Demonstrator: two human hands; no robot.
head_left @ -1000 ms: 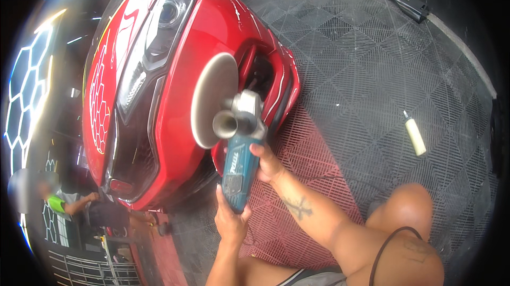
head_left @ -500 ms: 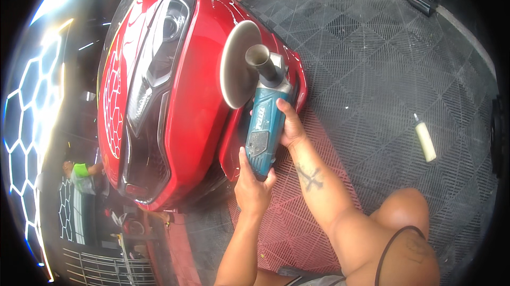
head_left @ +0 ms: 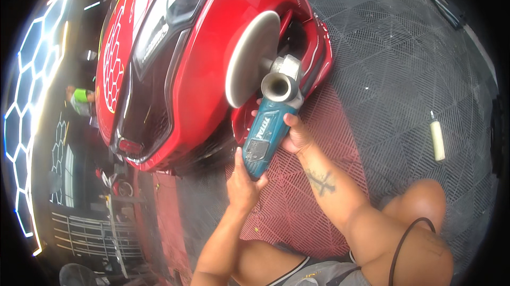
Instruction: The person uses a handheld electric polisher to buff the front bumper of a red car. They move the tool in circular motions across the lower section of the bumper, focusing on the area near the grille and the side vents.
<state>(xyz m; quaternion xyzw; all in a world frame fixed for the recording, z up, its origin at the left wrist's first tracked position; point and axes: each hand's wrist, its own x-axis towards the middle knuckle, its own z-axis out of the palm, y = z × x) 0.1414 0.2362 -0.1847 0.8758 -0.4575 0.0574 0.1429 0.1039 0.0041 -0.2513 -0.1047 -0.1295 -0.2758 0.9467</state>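
Note:
Both my hands are closed on a teal and silver power polisher (head_left: 265, 129). My left hand (head_left: 244, 186) grips its rear end, while my right hand (head_left: 297, 137) wraps round the body nearer the metal head. A round side handle (head_left: 279, 87) points up toward me, seen end-on. The wide pale polishing pad (head_left: 252, 58) stands on edge beside the front bumper of a red car (head_left: 204, 92). Whether the pad's face touches the paint I cannot tell. Some fingers are hidden beneath the tool.
A pale bottle with a dark nozzle (head_left: 437, 141) lies on the grey tiled floor to the right. Red floor tiles (head_left: 297, 201) run under my arms. At the left another person (head_left: 81, 100) shows small, near glowing hexagon lights (head_left: 33, 73). My bent knee (head_left: 425, 203) is lower right.
The polisher has rolled, so its side handle now faces me more. My view has shifted, bringing the car closer and higher. Both hands keep their grip.

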